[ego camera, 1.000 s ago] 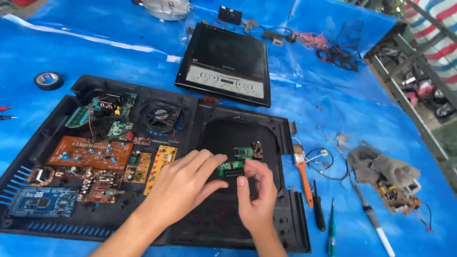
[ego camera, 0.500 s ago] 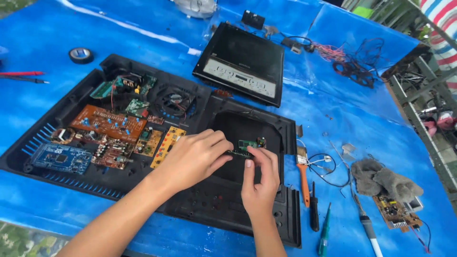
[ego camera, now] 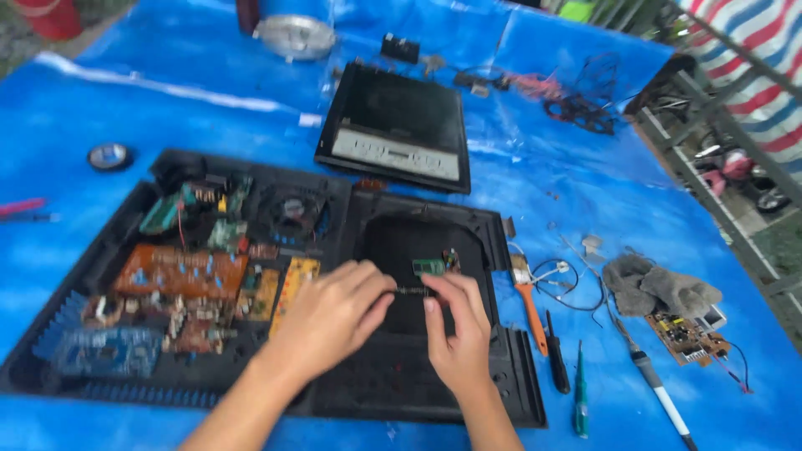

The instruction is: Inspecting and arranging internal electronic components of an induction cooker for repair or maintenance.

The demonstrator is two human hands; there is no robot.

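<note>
My left hand (ego camera: 330, 317) and my right hand (ego camera: 458, 330) meet over the black plastic base (ego camera: 493, 351) of an opened appliance. Both pinch a small dark part (ego camera: 411, 291) between their fingertips, just below a small green circuit board (ego camera: 429, 266) lying in the base's round recess. Left of my hands, inside the base, sit an orange circuit board (ego camera: 180, 271), a yellow board (ego camera: 294, 276), a fan (ego camera: 292, 209) and a blue board (ego camera: 104, 351). The picture is motion-blurred.
A black glass cooktop panel (ego camera: 393, 125) lies behind the base on the blue tarp (ego camera: 585, 167). To the right lie an orange-handled tool (ego camera: 533, 313), two screwdrivers (ego camera: 580, 388), a soldering iron (ego camera: 656, 392), grey gloves (ego camera: 660, 284), a small board (ego camera: 689, 338) and tangled wires (ego camera: 581, 108). Tape roll (ego camera: 109, 155) at left.
The view has shifted a little. My hands stay together over the base, now holding the small dark part slightly lower, beneath the green board.
</note>
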